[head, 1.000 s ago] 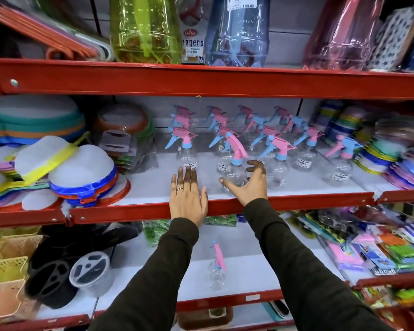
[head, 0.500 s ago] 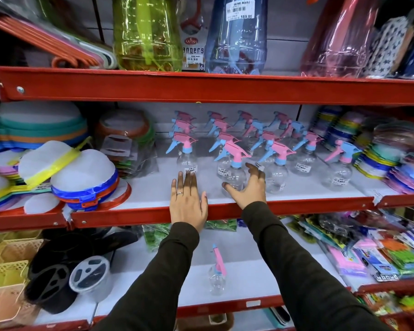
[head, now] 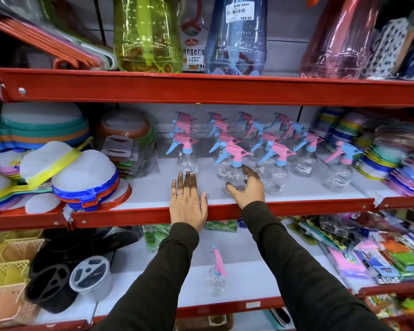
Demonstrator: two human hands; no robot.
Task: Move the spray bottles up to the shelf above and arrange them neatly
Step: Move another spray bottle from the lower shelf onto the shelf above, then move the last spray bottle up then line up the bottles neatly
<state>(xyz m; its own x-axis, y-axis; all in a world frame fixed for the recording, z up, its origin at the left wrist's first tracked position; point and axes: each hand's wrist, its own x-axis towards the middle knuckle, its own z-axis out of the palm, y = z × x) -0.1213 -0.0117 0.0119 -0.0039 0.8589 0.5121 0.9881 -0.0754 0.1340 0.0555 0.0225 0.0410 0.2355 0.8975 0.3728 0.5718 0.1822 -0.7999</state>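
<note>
Several clear spray bottles with pink and blue trigger heads stand in rows on the middle white shelf [head: 153, 192]. My right hand [head: 249, 187] cups the lower body of the front spray bottle [head: 234, 174], which stands upright on the shelf, thumb at its left and fingers at its right. My left hand [head: 187, 199] lies flat on the shelf front, fingers extended, just below another front bottle [head: 187, 161], holding nothing. A single spray bottle [head: 216, 280] stands alone on the lower shelf [head: 261, 278].
Stacked round mesh covers [head: 81, 177] fill the shelf's left, stacks of colourful lids [head: 392, 163] its right. Large tinted plastic jars [head: 234, 39] stand on the top shelf. Baskets [head: 5, 271] and black items sit lower left, packaged goods [head: 368, 254] lower right.
The tilted bottle in my right hand has been set upright on the shelf, and the fingers have loosened around it. My left hand has stayed flat on the shelf.
</note>
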